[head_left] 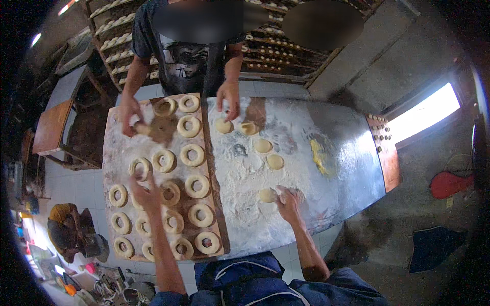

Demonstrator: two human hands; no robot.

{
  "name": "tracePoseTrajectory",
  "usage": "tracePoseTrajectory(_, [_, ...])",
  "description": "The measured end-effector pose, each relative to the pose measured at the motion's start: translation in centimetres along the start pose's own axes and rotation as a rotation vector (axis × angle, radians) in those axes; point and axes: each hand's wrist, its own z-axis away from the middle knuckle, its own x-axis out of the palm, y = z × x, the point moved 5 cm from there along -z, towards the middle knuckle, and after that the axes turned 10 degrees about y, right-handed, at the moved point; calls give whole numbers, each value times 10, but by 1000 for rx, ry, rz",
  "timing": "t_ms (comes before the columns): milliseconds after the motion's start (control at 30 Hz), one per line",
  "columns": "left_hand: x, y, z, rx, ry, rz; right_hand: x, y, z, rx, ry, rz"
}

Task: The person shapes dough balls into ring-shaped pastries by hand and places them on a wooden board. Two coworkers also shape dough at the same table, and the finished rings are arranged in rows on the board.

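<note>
My left hand (pixel 146 196) reaches over a wooden board (pixel 115 153) with its fingers closed on the near edge of a dough ring (pixel 139 168). The hand and forearm partly hide other rings below it. On the floured metal table to the right, my right hand (pixel 289 205) pinches the right side of a round dough ball (pixel 267 195). Several more dough pieces lie farther up, among them a ball (pixel 275 162), another ball (pixel 263 146) and a dented piece (pixel 248 128). Rows of dough rings (pixel 197 185) cover much of the board.
Across the table, a co-worker's hand (pixel 229 99) touches a dough piece (pixel 223 126); their other hand (pixel 131 117) is over the board. A yellow smear (pixel 320 157) marks the metal table (pixel 349 163). Loaded racks (pixel 115 43) stand behind. Another person (pixel 69 229) is low at left.
</note>
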Motion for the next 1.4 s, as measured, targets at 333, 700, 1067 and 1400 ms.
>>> tracePoseTrajectory(333, [63, 156, 282, -658, -861, 784, -4, 7, 21, 486, -276, -757])
tracePoseTrajectory(700, [59, 224, 318, -396, -908, 634, -73, 20, 16, 342, -173, -843])
tracePoseTrajectory(1067, [72, 264, 346, -432, -1013, 976, -42, 87, 14, 662, -596, -1335])
tracePoseTrajectory(1400, [93, 227, 325, -186, -672, 344, -22, 47, 27, 868, -424, -955])
